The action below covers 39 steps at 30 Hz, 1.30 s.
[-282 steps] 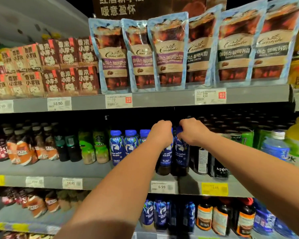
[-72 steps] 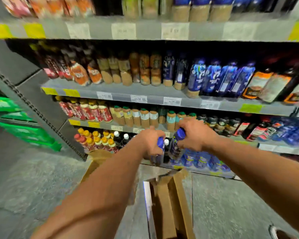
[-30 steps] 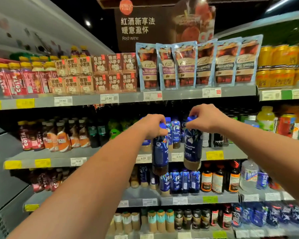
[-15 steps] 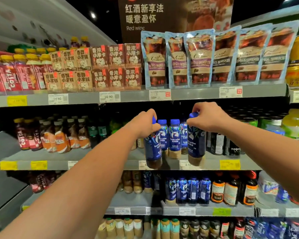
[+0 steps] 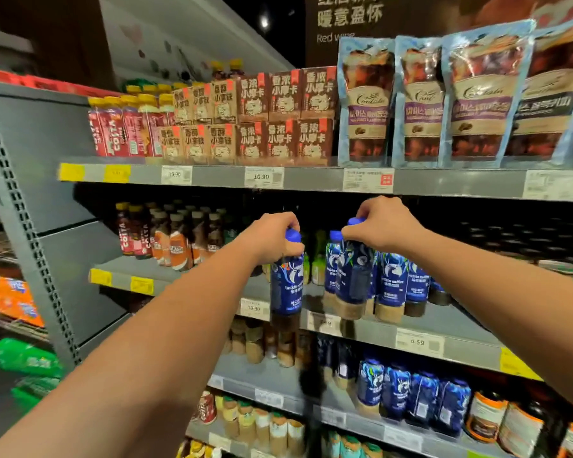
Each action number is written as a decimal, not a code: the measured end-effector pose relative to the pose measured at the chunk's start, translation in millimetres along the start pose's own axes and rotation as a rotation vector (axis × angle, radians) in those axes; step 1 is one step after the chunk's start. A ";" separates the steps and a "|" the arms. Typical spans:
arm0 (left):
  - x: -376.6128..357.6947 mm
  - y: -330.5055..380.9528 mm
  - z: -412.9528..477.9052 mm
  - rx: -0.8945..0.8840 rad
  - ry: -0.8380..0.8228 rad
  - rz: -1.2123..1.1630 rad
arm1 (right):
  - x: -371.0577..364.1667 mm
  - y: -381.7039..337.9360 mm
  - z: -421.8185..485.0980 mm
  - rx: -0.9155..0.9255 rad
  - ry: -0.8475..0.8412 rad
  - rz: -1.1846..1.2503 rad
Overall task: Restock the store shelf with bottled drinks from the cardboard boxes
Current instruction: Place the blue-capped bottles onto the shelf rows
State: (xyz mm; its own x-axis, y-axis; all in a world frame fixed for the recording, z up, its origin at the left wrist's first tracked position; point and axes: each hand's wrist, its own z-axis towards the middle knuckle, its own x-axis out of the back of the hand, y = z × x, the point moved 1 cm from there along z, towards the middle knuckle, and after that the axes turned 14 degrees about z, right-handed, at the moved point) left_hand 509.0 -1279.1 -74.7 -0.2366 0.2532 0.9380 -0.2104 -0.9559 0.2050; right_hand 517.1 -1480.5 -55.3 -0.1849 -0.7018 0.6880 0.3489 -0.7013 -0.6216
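My left hand (image 5: 272,238) grips the neck of a blue-labelled coffee bottle (image 5: 286,285), which hangs in front of the middle shelf's edge (image 5: 361,328). My right hand (image 5: 382,226) grips the blue cap of a second such bottle (image 5: 353,276), held upright at the front of that shelf. Just right of it stand more blue coffee bottles (image 5: 391,285) in a row. The cardboard boxes are out of view.
The shelf above (image 5: 311,180) carries brown coffee cartons (image 5: 278,117) and large pouches (image 5: 420,100). Brown coffee bottles (image 5: 169,239) fill the middle shelf's left part. Lower shelves hold more blue bottles (image 5: 411,398). A grey upright (image 5: 20,226) bounds the rack at left.
Both hands have carried their bottles from the box at floor level up to the middle shelf. In the last half second the right bottle moved in over the shelf beside the row.
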 end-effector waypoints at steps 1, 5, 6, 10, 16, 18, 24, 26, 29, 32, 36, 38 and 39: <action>0.4 -7.7 1.8 -0.001 -0.010 0.003 | -5.9 -2.6 3.5 -0.007 -0.013 0.001; 5.1 -36.1 15.0 -0.056 -0.058 0.032 | -22.8 -17.0 16.2 0.003 -0.043 -0.015; 6.4 -39.8 17.7 -0.071 -0.060 0.026 | -24.4 -20.1 18.3 0.010 -0.063 -0.017; 5.8 -57.7 35.7 -0.158 -0.090 0.001 | -37.3 -33.2 33.2 -0.007 -0.100 -0.042; -6.6 -70.7 57.3 -0.278 -0.117 -0.059 | -57.6 -35.4 50.1 -0.020 -0.142 -0.317; -11.6 -73.7 62.7 -0.310 -0.120 -0.074 | -64.2 -34.0 54.0 -0.031 -0.154 -0.350; -24.6 -88.2 73.1 -0.344 -0.126 -0.101 | -84.9 -28.9 71.3 -0.044 -0.208 -0.375; -28.4 -93.1 74.2 -0.341 -0.137 -0.121 | -89.7 -27.7 76.1 -0.052 -0.209 -0.374; -31.9 -98.7 76.1 -0.332 -0.154 -0.159 | -92.4 -24.9 82.8 -0.067 -0.215 -0.345; -33.4 -102.1 78.6 -0.327 -0.172 -0.186 | -93.0 -19.9 87.6 -0.082 -0.210 -0.337; -34.6 -102.2 81.5 -0.334 -0.165 -0.187 | -104.6 -9.2 90.7 -0.084 -0.257 -0.344; -35.3 -101.8 82.6 -0.335 -0.160 -0.186 | -110.0 -4.5 91.2 -0.086 -0.264 -0.336; -35.4 -101.6 83.0 -0.335 -0.158 -0.189 | -111.1 -2.9 91.7 -0.086 -0.264 -0.338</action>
State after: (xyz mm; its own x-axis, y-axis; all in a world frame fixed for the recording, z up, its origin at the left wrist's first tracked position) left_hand 617.5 -1203.3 -105.6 -0.0213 0.3691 0.9292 -0.5396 -0.7866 0.3001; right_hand 620.9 -1389.1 -95.6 -0.0308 -0.3824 0.9235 0.2293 -0.9020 -0.3659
